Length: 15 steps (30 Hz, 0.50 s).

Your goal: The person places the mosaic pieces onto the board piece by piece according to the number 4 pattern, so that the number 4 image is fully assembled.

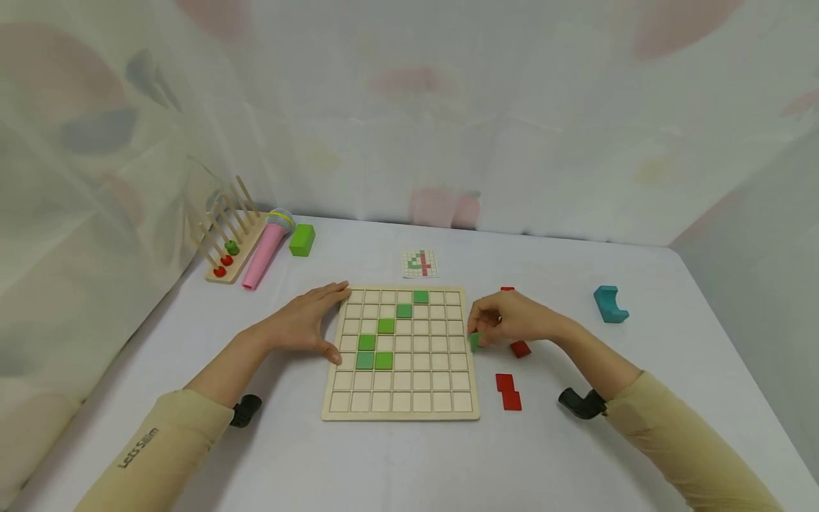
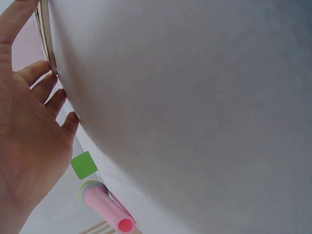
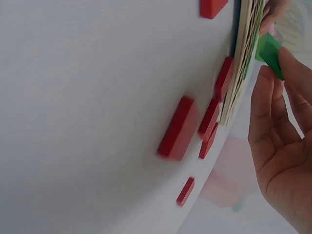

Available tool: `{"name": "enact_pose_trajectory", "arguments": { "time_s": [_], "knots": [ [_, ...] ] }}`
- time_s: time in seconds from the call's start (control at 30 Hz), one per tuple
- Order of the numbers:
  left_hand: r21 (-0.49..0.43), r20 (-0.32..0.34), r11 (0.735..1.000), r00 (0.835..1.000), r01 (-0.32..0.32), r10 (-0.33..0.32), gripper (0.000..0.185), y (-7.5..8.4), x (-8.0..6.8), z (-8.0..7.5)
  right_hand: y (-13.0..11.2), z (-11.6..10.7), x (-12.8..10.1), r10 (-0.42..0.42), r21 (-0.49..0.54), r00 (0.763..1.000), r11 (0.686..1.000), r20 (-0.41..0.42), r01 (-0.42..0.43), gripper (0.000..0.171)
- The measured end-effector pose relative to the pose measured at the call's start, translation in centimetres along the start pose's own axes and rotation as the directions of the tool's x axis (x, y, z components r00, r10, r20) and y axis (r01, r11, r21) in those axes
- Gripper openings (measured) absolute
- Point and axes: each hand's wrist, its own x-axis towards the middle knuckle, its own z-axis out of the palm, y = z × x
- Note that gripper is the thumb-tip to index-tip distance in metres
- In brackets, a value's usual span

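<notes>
Sleeved forearms frame the view. Pinched between the fingertips [image 3: 273, 73] of the right hand [image 1: 515, 321] is a small green tile [image 1: 474, 342], held just off the right edge of the wooden grid board [image 1: 402, 412], above the table [image 1: 640, 284]. Such a shallow pinch could let it slip or land crooked across two cells. Left hand [image 1: 307, 323] lies flat, fingers spread, against the board's left edge, bracing it. Red pieces [image 1: 508, 391] lie nearby.
</notes>
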Motion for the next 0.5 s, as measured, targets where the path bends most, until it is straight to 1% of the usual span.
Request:
{"name": "enact_pose_trajectory", "arguments": {
  "time_s": [0.13,0.27,0.37,0.5],
  "knots": [
    [-0.002,0.000,1.000,1.000,0.001,-0.001,0.132,0.0,0.0,-0.1,-1.2,0.2,1.4,-0.009,0.056,1.000,0.998,-0.028,0.011,0.015],
    [-0.004,0.000,1.000,1.000,0.002,-0.002,0.132,-0.1,0.0,0.0,-2.2,0.7,2.9,-0.010,0.061,0.998,0.998,-0.057,0.013,0.015],
    [-0.004,0.001,1.000,1.000,0.003,-0.003,0.131,0.0,0.0,0.0,-2.9,1.2,4.0,-0.009,0.065,0.998,0.998,-0.055,0.013,0.015],
    [-0.005,0.003,1.000,1.000,0.001,-0.001,0.131,0.0,0.0,0.0,-3.9,1.8,5.2,-0.022,0.073,0.999,0.997,-0.033,0.024,0.015]
  ]
}}
